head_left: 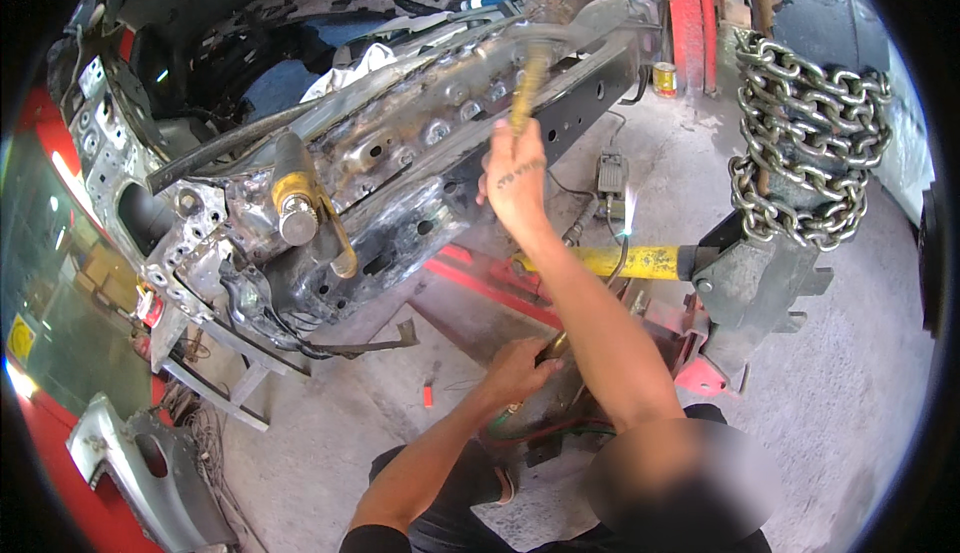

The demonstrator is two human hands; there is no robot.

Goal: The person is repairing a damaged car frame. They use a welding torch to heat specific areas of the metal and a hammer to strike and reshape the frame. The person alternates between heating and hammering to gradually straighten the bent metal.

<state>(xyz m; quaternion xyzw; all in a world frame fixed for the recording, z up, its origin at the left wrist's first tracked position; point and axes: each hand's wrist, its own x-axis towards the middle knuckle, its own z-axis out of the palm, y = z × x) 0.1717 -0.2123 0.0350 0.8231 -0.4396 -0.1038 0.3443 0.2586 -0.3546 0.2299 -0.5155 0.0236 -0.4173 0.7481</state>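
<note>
My right hand is closed round what looks like a wooden-handled wire brush, smeared by motion. It is held over the bare, scraped metal of a car-body rail. Lower down, my left hand grips the brass handle of a gas torch. The torch's tube passes behind my right forearm, and a bright flame burns at its tip, away from the rail. A large yellow clamp is fixed on the rail's near end.
At right, heavy chain wraps a thick post beside a yellow cylinder. Red stand parts and hoses lie low near me. A silver body panel stands at lower left. A small red object lies on the floor.
</note>
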